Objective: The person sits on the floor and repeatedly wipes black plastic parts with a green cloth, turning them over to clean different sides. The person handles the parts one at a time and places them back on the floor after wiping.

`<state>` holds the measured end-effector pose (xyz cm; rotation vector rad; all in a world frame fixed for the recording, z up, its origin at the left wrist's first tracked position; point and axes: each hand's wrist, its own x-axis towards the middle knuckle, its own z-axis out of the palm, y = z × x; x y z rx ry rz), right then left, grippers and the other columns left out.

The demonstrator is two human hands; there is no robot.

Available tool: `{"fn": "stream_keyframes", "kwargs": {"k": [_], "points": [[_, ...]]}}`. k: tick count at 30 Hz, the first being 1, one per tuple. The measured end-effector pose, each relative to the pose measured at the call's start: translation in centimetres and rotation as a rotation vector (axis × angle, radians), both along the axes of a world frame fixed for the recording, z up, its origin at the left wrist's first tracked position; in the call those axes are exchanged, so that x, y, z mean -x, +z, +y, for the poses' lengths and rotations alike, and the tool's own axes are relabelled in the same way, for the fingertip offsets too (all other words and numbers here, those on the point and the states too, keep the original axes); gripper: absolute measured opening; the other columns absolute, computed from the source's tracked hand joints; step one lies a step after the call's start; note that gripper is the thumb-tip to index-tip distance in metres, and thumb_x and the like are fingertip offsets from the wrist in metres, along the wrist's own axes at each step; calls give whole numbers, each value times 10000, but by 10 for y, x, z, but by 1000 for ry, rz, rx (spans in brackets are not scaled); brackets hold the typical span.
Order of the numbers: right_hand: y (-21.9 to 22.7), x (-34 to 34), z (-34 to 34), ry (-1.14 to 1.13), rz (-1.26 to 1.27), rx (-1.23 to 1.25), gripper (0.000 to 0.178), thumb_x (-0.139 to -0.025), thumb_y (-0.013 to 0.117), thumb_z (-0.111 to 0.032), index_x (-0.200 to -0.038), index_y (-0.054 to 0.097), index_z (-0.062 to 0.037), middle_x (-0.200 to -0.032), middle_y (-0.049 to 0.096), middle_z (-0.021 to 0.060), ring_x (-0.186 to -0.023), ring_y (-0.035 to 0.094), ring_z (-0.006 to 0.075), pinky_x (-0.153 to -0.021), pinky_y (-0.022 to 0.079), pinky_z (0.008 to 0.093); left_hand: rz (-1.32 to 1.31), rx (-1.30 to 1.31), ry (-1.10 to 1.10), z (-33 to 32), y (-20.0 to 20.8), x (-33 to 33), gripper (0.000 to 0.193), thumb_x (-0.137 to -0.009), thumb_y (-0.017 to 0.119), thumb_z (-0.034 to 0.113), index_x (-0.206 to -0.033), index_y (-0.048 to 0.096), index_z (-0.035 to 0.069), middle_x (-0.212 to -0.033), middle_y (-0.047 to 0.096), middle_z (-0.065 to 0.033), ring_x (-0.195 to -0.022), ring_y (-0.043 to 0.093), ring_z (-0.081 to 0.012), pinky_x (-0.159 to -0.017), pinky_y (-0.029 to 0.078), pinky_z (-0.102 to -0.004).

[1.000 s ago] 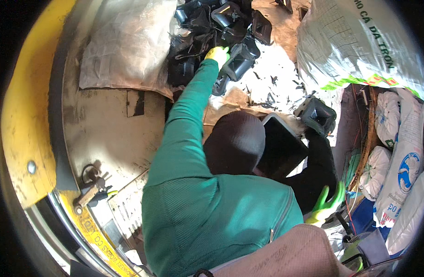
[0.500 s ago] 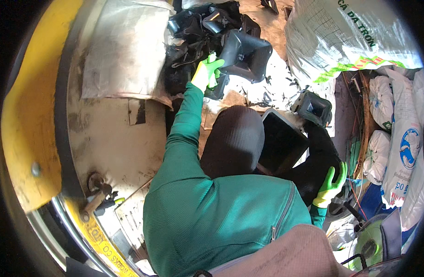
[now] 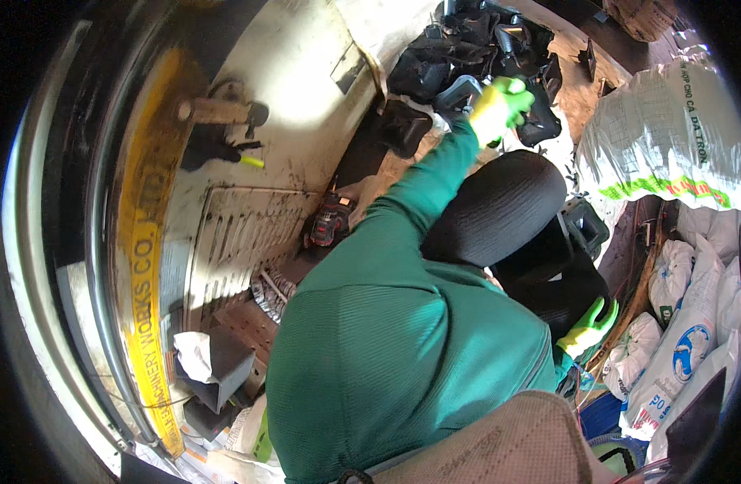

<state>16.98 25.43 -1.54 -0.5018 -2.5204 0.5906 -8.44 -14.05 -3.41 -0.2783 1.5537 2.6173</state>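
My left hand (image 3: 501, 110), in a green and yellow glove, reaches to a pile of black molded plastic parts (image 3: 435, 68). Its fingers look curled, with a pale green bit showing below them; blur hides what they hold. Just right of it sits a black square-rimmed part (image 3: 540, 121); whether the hand touches it I cannot tell. My right hand (image 3: 590, 329), gloved alike, lies against my dark-clad right leg, fingers apart and holding nothing. Beyond my knee (image 3: 499, 210), another hollow black part (image 3: 586, 226) rests to the right.
White woven sacks (image 3: 669, 137) stand at the far right, with tied white bags (image 3: 632, 355) nearer. Along the left runs a machine frame with a yellow strip (image 3: 148, 266) and a protruding handle (image 3: 221, 111). A red and black device (image 3: 330, 222) sits on the floor beside a slotted panel (image 3: 241, 234).
My view has swung left, bringing more of the machine side into sight. The large black part beside my left hand has gone lower and away from it. My right hand stays by my leg.
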Motion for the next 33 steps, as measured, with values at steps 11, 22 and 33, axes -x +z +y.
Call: {"fn": "stream_keyframes", "kwargs": {"k": [11,22,33], "points": [[-4,113,-25,637,-56,64,377,-936,650,-236,-1238,613,-13,-1267,605,207,-1149,586,344,-998,447,426,147,284,354,-90,-59,-288,255,-890,721,182,-1107,689,53,-951,700,-29,-838,654,-121,-774,537,-294],[-128,141,-17,759,-373,409,441,-937,658,-271,-1253,614,33,-1199,667,166,-1101,604,257,-993,430,349,322,331,760,-168,56,-344,324,-954,673,253,-1182,620,30,-929,695,-64,-723,659,-126,-596,511,-247],[-141,155,34,719,-468,228,416,-935,629,-254,-1254,619,13,-1215,658,190,-1129,601,305,-999,436,369,134,496,883,-275,69,-300,307,-879,732,360,-1038,684,102,-869,695,-4,-664,640,-115,-517,494,-267]]}}
